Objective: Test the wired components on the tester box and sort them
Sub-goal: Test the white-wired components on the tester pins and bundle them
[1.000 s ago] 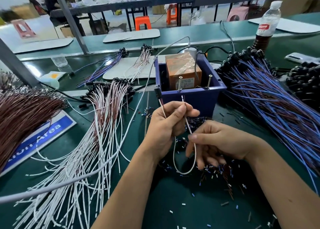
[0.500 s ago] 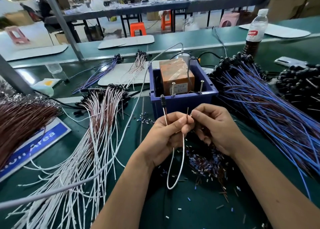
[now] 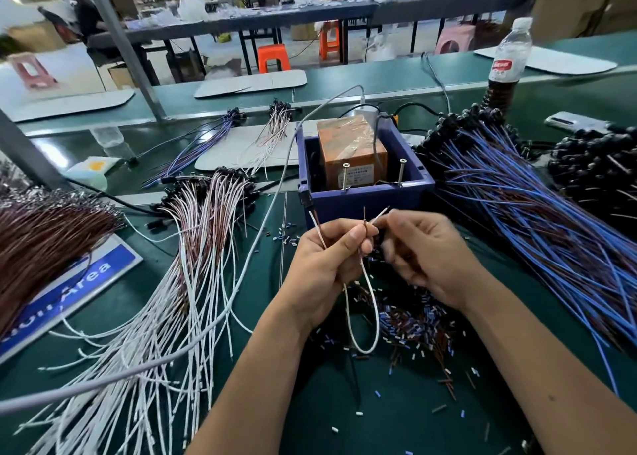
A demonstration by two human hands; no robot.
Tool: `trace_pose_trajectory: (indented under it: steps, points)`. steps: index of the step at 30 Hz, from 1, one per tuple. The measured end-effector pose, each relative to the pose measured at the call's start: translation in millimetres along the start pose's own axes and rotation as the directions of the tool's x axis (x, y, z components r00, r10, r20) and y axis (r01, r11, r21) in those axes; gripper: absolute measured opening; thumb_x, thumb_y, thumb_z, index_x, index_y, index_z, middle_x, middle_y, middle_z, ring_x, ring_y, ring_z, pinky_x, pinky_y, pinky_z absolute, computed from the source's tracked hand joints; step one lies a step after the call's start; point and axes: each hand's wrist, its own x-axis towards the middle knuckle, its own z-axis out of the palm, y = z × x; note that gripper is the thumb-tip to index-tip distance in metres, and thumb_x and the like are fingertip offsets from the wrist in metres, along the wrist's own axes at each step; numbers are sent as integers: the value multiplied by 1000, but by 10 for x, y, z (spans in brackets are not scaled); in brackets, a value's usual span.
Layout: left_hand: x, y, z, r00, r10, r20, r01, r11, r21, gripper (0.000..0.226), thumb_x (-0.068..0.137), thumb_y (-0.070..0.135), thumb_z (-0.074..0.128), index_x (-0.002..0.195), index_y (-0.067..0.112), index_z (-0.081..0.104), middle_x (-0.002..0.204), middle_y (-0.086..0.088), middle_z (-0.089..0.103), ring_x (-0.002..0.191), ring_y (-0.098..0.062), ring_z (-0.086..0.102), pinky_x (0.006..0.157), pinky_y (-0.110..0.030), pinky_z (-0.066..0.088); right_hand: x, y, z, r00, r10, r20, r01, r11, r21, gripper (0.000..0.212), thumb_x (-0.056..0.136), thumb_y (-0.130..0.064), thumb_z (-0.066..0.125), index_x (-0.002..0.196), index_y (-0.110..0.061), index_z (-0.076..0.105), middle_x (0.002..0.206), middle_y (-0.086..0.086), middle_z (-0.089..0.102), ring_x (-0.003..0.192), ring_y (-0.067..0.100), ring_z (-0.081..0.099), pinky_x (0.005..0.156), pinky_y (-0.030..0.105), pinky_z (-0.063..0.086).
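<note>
Hands [image 3: 331, 261] gripping wire [image 3: 370, 303] (ends up)

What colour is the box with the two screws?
Dark blue box, seen in the head view.

A single wide-angle view from the person's head looks forward and steeply down over the green table [image 3: 320, 416]. Both forearms enter from the bottom edge, and the left hand [image 3: 324, 261] and right hand [image 3: 431, 258] sit close to the lens near the centre. Just beyond them stands the blue box [image 3: 365, 199]. The view reaches past the table's far edge to a second bench [image 3: 310, 9] and orange stools [image 3: 272, 58]. Straight lines bow toward the edges.
</note>
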Motion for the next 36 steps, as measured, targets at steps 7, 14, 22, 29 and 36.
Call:
trace_pose_trajectory:
  steps: [7,14,22,29,36]
  points:
    - [4,-30,14,999,46,-21,-42,989,144,15,97,15,63,93,14,77,76,-3,66,44,-3,36,44,-15,29,-8,44,89,995,-97,2,97,994,53,22,94,-31,65,104,-21,82,70,6,65,40,10,43,34,17,29]
    - [-32,-31,41,944,303,-129,-219,870,441,11,94,5,68,96,-3,76,100,-12,70,57,6,58,58,-3,41,-11,-36,23,970,-210,-119,215,976,26,27,102,-34,58,96,-13,74,72,26,61,43,16,51,37,21,35]
    - [-1,40,203,695,585,-418,-291,761,580,4,96,9,72,94,11,69,77,-8,76,68,-12,70,67,-20,50,-1,-24,8,888,-377,-262,321,918,-233,8,98,-17,71,94,-10,70,69,12,72,41,16,50,41,21,42]
    - [196,137,281,504,716,-483,-270,662,699,9,93,3,68,87,11,69,78,-10,71,70,-19,65,70,-22,50,-4,-3,-16,768,-536,-351,376,821,-430,7,99,-11,68,93,-13,72,73,2,72,57,7,63,56,14,47]
    - [173,58,235,521,756,-395,-288,592,753,7,94,0,69,92,4,74,79,-5,73,71,-18,68,69,-19,51,-3,15,-9,674,-649,-352,354,703,-617,10,102,-15,65,106,-17,73,78,-9,73,72,11,73,66,21,56]
